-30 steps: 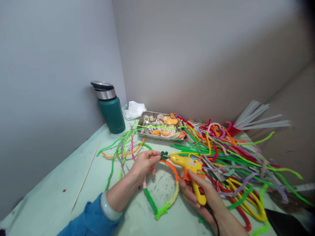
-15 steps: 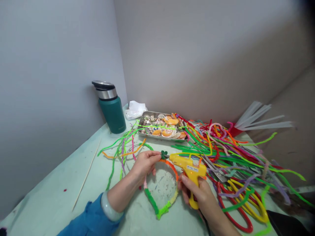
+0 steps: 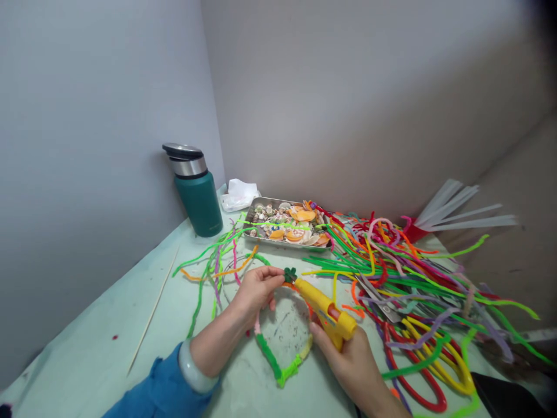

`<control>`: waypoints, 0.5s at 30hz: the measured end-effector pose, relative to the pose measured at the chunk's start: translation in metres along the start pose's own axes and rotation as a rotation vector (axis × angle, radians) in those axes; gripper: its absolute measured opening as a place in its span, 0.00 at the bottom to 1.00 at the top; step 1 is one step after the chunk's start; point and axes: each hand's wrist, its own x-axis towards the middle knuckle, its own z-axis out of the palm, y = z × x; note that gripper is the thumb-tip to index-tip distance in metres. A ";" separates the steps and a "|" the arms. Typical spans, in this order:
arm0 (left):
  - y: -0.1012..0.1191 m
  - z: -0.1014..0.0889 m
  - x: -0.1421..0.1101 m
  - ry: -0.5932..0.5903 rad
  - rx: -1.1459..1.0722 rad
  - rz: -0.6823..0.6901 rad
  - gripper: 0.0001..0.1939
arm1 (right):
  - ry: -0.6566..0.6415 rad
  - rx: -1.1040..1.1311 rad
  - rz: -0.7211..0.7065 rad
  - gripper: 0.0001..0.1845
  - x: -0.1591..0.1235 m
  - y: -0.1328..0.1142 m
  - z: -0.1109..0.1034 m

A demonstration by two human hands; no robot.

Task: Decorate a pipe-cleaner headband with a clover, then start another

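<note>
This side of the tray (image 3: pixel 287 245), I see the left hand (image 3: pixel 256 290) pinching a green flower (image 3: pixel 290 274) and the right hand (image 3: pixel 352 363) with fingers curled around a yellow glue gun (image 3: pixel 319 303).

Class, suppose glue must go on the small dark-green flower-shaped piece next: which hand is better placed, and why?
Probably the right hand: it grips the yellow plastic glue gun, aimed at the flower-shaped piece; the left hand holds that piece.
</note>
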 end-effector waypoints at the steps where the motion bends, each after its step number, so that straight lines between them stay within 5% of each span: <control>1: 0.000 0.000 0.000 -0.003 -0.006 0.002 0.14 | -0.003 -0.030 -0.024 0.11 -0.001 0.001 0.001; 9: -0.001 -0.002 0.000 -0.006 0.048 -0.017 0.15 | -0.026 -0.157 -0.247 0.05 -0.003 0.001 0.003; 15: 0.001 0.000 0.000 0.000 0.017 -0.019 0.15 | 0.041 -0.083 -0.174 0.05 -0.004 0.004 0.004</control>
